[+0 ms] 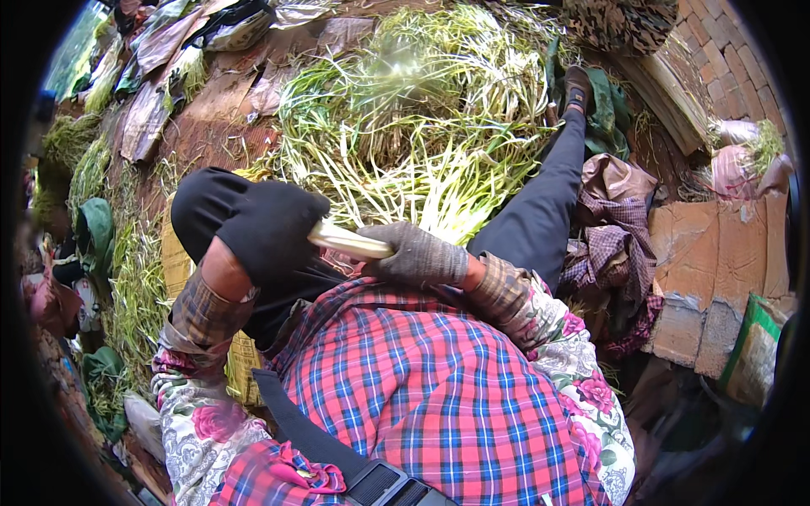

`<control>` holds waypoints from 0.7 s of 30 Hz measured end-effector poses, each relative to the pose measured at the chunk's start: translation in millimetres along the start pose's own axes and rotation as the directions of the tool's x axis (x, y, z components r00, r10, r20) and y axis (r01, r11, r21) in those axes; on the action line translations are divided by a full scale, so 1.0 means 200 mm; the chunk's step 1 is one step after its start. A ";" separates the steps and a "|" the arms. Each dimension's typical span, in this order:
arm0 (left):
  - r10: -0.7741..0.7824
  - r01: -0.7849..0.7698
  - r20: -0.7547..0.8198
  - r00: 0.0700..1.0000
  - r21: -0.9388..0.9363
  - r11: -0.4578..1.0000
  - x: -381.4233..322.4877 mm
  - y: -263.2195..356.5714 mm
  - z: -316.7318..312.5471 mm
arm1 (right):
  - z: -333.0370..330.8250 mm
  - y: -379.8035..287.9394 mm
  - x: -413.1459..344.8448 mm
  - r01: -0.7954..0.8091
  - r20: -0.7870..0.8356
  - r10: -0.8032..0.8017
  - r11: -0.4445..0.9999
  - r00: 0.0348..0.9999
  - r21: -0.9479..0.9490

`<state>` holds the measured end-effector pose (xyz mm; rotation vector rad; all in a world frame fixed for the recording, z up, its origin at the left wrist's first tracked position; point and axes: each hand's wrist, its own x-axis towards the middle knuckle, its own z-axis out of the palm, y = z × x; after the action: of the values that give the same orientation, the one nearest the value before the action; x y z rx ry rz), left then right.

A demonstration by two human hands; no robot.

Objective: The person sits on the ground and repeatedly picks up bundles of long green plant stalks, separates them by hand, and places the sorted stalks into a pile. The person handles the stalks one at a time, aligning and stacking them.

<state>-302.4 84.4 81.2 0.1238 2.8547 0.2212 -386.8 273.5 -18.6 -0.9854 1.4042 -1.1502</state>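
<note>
My left hand (278, 228), in a black glove, is beside the bent black-trousered knee and closes on one end of a short, pale, elongated object (351, 241). My right hand (421, 254), in a grey-brown knitted glove, grips the other end. Blur leaves unclear whether this is a stalk bundle or a single piece. Just beyond the hands, a large heap of long yellow-green leafy stalks (405, 152) spreads between the legs, its pale ends towards me.
On the right lie checked cloth (610, 253), flattened cardboard (702, 272) and a wooden plank (671, 95). More stalks (136, 284) cover the left ground. A person in camouflage clothing (623, 22) is at the top right. Sacks (234, 28) lie at the upper left.
</note>
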 end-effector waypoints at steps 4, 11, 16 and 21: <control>-0.317 0.267 -0.344 0.884 -0.184 0.946 -0.11 -0.31 0.00 | -0.07 0.07 -0.01 -0.137 -0.017 0.154 0.918 0.988 0.373; -0.259 0.058 -0.009 0.966 -0.967 0.249 -0.18 -0.15 0.20 | -0.12 0.10 0.02 0.009 -0.101 0.060 0.819 0.993 0.574; -0.318 -0.030 -0.102 0.942 -0.974 0.226 -0.05 -0.02 0.43 | -0.09 0.06 0.03 0.000 -0.064 0.039 0.852 0.997 0.524; -0.228 -0.164 -0.083 0.970 -0.917 -0.364 0.07 0.16 0.30 | -0.06 0.01 0.07 -0.051 0.009 0.051 0.925 0.999 0.376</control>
<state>-296.6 125.2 26.3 -0.4008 1.5690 2.7011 -400.8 262.9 -23.0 -0.6704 1.1435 -1.3200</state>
